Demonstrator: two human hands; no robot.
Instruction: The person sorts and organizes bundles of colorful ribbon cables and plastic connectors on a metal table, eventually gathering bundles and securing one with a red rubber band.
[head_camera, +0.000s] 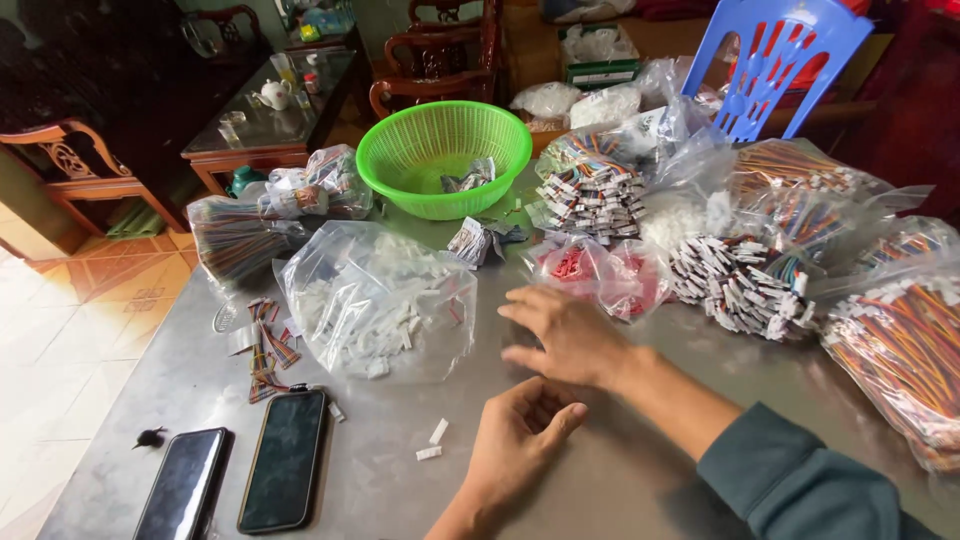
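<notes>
white plastic connector pieces (433, 441), two of them, lie loose on the grey metal table (620, 480) just left of the left hand (515, 450), which rests there with palm turned up and fingers loosely curled, closed on nothing that shows. the right hand (565, 335) hovers flat just above it, fingers spread and pointing left toward the clear bag of white connectors (380, 300), empty as well and a little blurred. near that bag, at the table's left edge, a small bundle of short coloured wires (265, 350) lies beside two dark phones (240, 475). the green basket (443, 155) at the back holds only one small packet, so judging by that, little finished work has gathered there. far more stock waits: bags of coloured wire harnesses with white plugs (740, 285) crowd the right side, a bag of red pieces (600, 275) sits just beyond the right hand, and another bundle of wires (235, 235) lies at the far left. with both hands bare, only two loose connectors out and the bags full, the work looks to be at an early point or between pieces, most of the material untouched. a blue plastic chair (775, 60) stands behind the table.
</notes>
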